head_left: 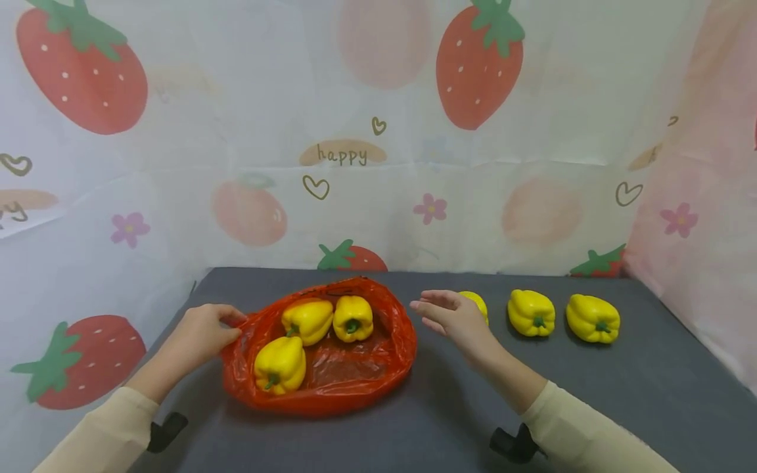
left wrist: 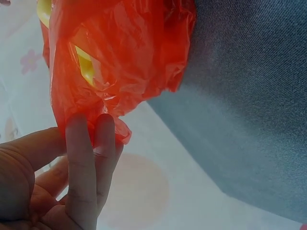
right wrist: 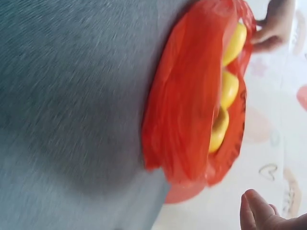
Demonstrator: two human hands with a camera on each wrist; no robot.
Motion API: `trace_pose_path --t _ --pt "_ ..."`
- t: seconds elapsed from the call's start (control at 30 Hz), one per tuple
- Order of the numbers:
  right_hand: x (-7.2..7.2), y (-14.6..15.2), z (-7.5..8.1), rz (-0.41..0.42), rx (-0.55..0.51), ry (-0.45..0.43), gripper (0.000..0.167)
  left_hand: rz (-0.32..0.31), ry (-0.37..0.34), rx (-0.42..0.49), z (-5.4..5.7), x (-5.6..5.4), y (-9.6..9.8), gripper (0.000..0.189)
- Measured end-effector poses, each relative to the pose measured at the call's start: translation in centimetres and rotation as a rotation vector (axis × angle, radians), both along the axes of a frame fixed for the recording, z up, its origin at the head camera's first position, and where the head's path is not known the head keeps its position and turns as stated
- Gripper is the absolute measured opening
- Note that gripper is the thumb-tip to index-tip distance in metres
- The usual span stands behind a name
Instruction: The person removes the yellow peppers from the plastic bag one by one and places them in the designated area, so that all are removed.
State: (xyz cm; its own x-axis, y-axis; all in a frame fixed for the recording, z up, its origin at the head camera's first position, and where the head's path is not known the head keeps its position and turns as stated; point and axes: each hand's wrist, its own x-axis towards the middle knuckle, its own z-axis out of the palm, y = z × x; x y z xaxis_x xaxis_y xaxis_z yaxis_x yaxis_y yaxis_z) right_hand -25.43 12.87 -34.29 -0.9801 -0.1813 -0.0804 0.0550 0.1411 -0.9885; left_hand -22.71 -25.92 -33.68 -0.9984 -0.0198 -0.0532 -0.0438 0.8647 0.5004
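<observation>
A red plastic bag (head_left: 319, 397) lies with its mouth spread wide on the dark table. Inside it are three yellow bell peppers (head_left: 280, 365), grouped toward its left and back. My left hand (head_left: 207, 332) pinches the bag's left rim between thumb and fingers; in the left wrist view the fingertips (left wrist: 79, 132) press on the gathered red plastic. To the right of the bag, my right hand (head_left: 458, 322) hovers with fingers extended and nothing in it. Behind that hand a yellow bell pepper (head_left: 476, 303) is partly hidden.
Two more yellow bell peppers (head_left: 531, 313) stand in a row on the grey table (head_left: 591, 407), farther right. A fabric backdrop (head_left: 378, 217) printed with strawberries and hearts rises along the back and sides. Dark straps with small mounts sit at both cuffs.
</observation>
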Motion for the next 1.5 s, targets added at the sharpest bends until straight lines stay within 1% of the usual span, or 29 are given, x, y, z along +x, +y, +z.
trace_pose_path --t 0.17,0.37,0.47,0.6,0.7,0.93,1.03,1.17,1.23,1.37,1.5 --pt "0.2 -2.2 -0.6 0.034 0.012 -0.026 0.052 -0.004 -0.018 0.013 0.1 0.0 0.3 0.032" --pt "0.1 -5.0 -1.3 0.081 -0.032 -0.11 0.042 -0.02 0.007 0.008 0.2 0.0 0.5 0.031" --pt "0.0 -6.0 -1.6 0.134 -0.047 -0.152 0.044 -0.025 0.003 0.013 0.1 -0.1 0.6 0.032" --pt "-0.1 -7.1 -1.9 0.233 -0.044 -0.177 0.049 -0.028 -0.01 0.021 -0.1 -0.3 0.6 0.032" --pt "-0.1 -7.8 -2.0 0.282 -0.046 -0.197 0.049 -0.031 -0.002 0.019 0.0 -0.3 0.6 0.031" --pt "0.0 -10.1 -2.0 0.328 -0.08 -0.232 0.045 -0.036 -0.003 0.028 0.4 -0.3 0.5 0.031" --pt "0.2 -11.1 -2.1 0.322 -0.074 -0.257 0.046 -0.039 -0.008 0.033 0.4 -0.3 0.5 0.031" --pt "0.4 -12.4 -2.5 0.296 -0.024 -0.305 0.049 -0.044 -0.006 0.034 0.3 -0.3 0.5 0.032" --pt "0.5 -12.9 -2.6 0.297 -0.001 -0.33 0.05 -0.04 -0.003 0.028 0.2 -0.2 0.5 0.032" --pt "0.5 -13.8 -3.0 0.319 0.031 -0.353 0.055 -0.033 0.008 0.011 0.2 -0.1 0.2 0.031" --pt "0.3 -14.3 -3.4 0.358 0.042 -0.377 0.061 -0.027 0.001 0.013 0.0 0.0 0.1 0.032"
